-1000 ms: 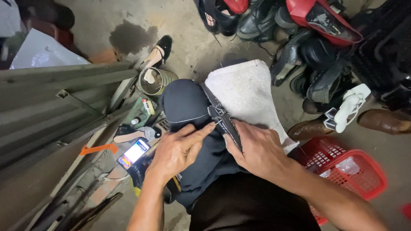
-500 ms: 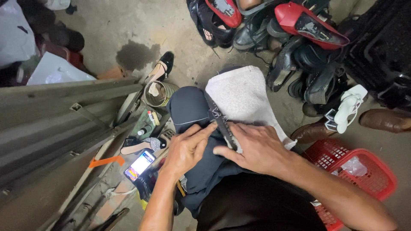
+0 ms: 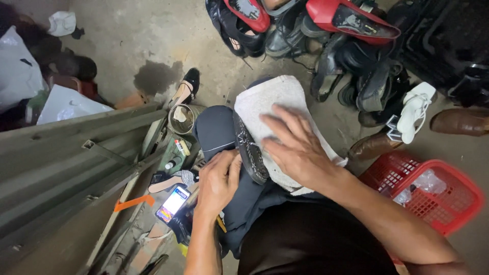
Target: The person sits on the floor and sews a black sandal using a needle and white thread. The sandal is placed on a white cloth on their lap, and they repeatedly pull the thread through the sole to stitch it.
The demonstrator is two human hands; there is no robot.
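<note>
My left hand (image 3: 218,179) is curled closed around the near end of a black, worn shoe sole (image 3: 249,147), fingers wrapped over its edge and thumb pressed on top. The sole stands on its edge along my lap, running from my left fist up toward my knee, wedged between my dark trouser leg (image 3: 216,130) and a grey-white folded cloth pad (image 3: 277,102) that drapes over my right thigh. My right hand (image 3: 298,147) holds nothing: it lies open and flat, fingers spread wide, palm down on the cloth just beside the sole, the fingertips pointing toward the sole's upper half.

Just left of my knee, a small round metal tin (image 3: 183,118) sits on the concrete floor (image 3: 127,46), with a black high-heeled shoe (image 3: 186,86) lying just beyond it. Below my left wrist a smartphone with a lit screen (image 3: 172,203) lies among small tools and clutter, near a flat orange strip (image 3: 133,202). Grey metal slats (image 3: 66,158) slope along my left side.

To my right stands a red plastic mesh basket (image 3: 443,196) with crumpled clear plastic inside. Beyond it lie a white strappy sandal (image 3: 415,112) and a brown leather shoe (image 3: 461,122). Farther off is a heap of footwear, among it red high-heeled pumps (image 3: 351,18) and dark boots.
</note>
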